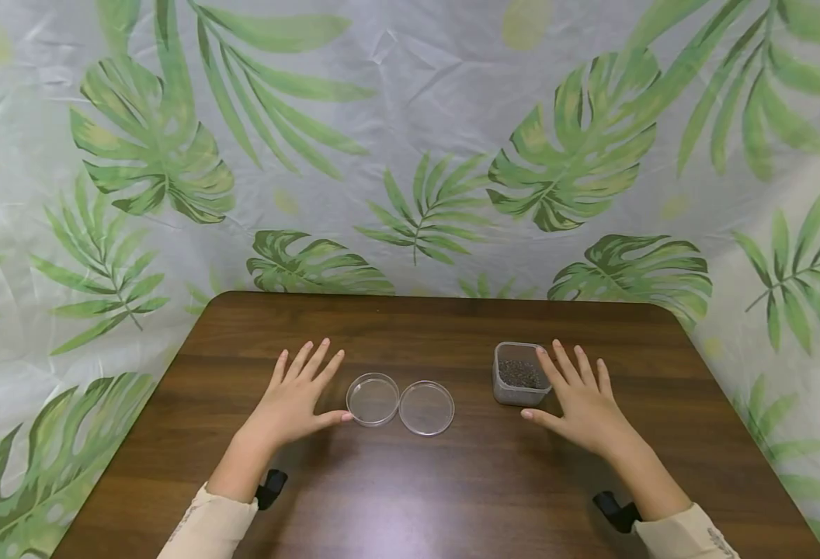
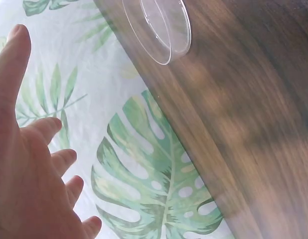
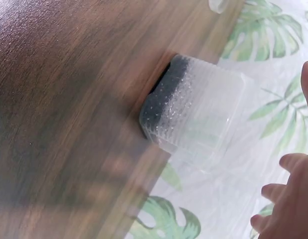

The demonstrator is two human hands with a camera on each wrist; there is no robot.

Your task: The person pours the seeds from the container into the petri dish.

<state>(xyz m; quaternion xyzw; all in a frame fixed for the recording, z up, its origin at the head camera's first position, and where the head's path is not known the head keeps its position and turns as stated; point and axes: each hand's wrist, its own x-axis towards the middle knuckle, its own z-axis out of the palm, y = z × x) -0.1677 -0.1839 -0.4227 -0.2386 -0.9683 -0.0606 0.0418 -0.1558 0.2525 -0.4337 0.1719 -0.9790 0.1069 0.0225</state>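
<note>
Two clear round petri dish halves lie side by side near the middle of the table. The left dish [image 1: 373,400] shows a raised wall, and the right dish [image 1: 427,408] sits against its edge. My left hand [image 1: 300,400] is spread with straight fingers, its thumb tip right at the left dish's rim. To the right stands a clear square plastic tub [image 1: 520,393], partly filled with dark grains [image 3: 166,94]. My right hand [image 1: 583,404] is spread beside the tub, its index finger overlapping the tub's right edge in the head view. Neither hand holds anything.
The dark wooden table [image 1: 410,497] has its far edge against a hanging white cloth [image 1: 438,93] printed with green leaves. A black strap [image 1: 270,489] is on the left wrist and a black strap [image 1: 616,511] on the right, below light sleeves.
</note>
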